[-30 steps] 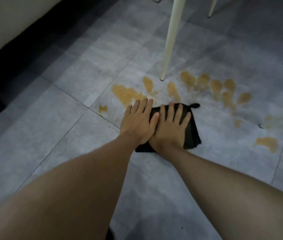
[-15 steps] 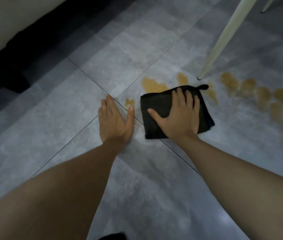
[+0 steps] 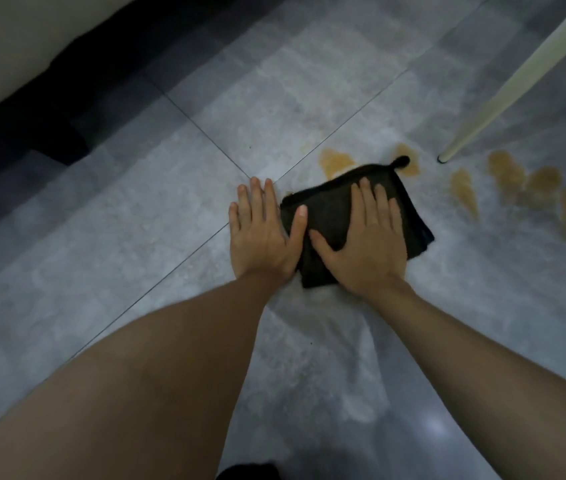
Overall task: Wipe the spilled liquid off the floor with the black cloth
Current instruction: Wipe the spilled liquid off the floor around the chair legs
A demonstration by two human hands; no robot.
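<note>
A folded black cloth (image 3: 330,206) with a small loop at its far corner lies flat on the grey tiled floor (image 3: 157,244). My right hand (image 3: 368,244) presses flat on top of it, fingers spread. My left hand (image 3: 260,233) lies flat on the floor at the cloth's left edge, with its thumb resting on the cloth. Orange-brown spilled liquid (image 3: 335,162) shows in patches just beyond the cloth, and several more patches (image 3: 544,188) spread out to the right.
A cream chair leg (image 3: 503,88) slants down to the floor just right of the cloth's far corner. A pale wall or cabinet with a dark base (image 3: 67,84) runs along the upper left. Wet sheen marks the tiles near my forearms.
The small spill left of the cloth is no longer visible. The cloth and my right hand have shifted left toward my left hand, whose thumb now rests on the cloth.
</note>
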